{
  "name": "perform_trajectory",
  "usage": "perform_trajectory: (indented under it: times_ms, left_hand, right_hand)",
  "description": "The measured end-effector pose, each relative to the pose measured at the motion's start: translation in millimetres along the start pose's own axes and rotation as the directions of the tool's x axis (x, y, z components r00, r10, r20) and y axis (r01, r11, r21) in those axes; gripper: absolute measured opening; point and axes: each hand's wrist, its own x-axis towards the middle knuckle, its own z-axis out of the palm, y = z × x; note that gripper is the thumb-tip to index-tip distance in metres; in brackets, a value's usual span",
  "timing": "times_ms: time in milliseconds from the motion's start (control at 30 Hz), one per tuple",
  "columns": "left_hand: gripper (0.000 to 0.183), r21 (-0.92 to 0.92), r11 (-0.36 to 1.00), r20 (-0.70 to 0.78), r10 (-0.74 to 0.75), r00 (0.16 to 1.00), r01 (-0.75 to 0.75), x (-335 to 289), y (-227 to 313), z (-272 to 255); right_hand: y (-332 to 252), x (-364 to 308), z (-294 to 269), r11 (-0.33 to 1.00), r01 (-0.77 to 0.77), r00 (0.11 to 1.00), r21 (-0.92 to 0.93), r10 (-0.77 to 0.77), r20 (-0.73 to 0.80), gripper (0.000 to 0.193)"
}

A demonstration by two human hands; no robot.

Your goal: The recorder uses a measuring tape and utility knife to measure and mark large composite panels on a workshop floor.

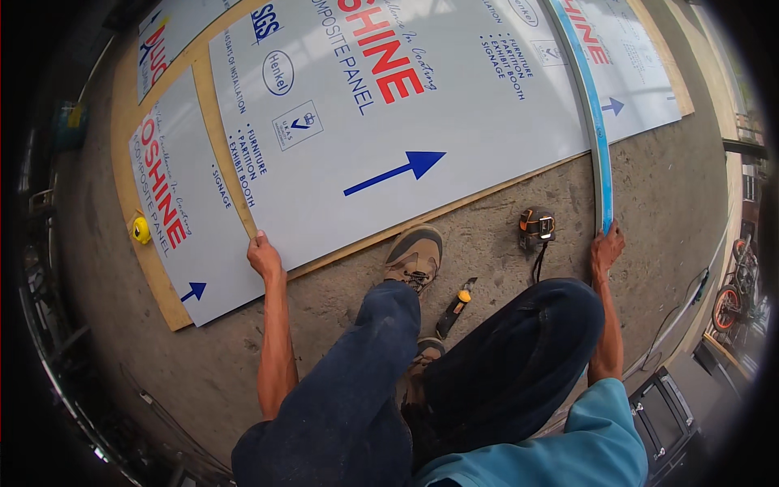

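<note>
A large white composite panel (487,122) with printed lettering and blue arrows lies over a wooden board. My left hand (265,256) is closed on its near left corner, thumb on top and the other fingers mostly hidden. At the right, my right hand (607,247) grips the near end of a long metal bar (599,138) with a blue face. That bar runs away from me across the panel and overhangs its near edge. On the concrete between my hands are a black and orange tape measure (536,228) with a strap and a yellow and black utility knife (456,308).
A narrower white panel strip (174,195) lies left of the large panel, on the wooden board (120,183). Beside it sits a small yellow round object (141,230). My shoe (414,256) is at the panel's near edge. Dark cases (664,414) stand at lower right.
</note>
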Motion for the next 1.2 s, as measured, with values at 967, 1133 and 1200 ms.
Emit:
perform_trajectory:
  times_ms: [967, 1133, 1200]
  left_hand:
    - [0.039, 0.198, 0.963, 0.031, 0.181, 0.983, -0.184, -28, 20, -21]
    - [0.035, 0.199, 0.975, 0.028, 0.091, 0.995, -0.095, 54, 41, 15]
    - [0.039, 0.184, 0.974, -0.025, 0.138, 0.990, -0.131, 74, 42, 26]
  right_hand:
    - [-234, 100, 13, -0.193, -0.635, 0.727, 0.748, 0.177, 0.663, 0.047]
    - [-288, 130, 21, -0.130, -0.625, 0.760, 0.770, 0.124, 0.638, 0.054]
    - [-304, 155, 28, -0.096, -0.602, 0.778, 0.793, 0.153, 0.609, 0.056]
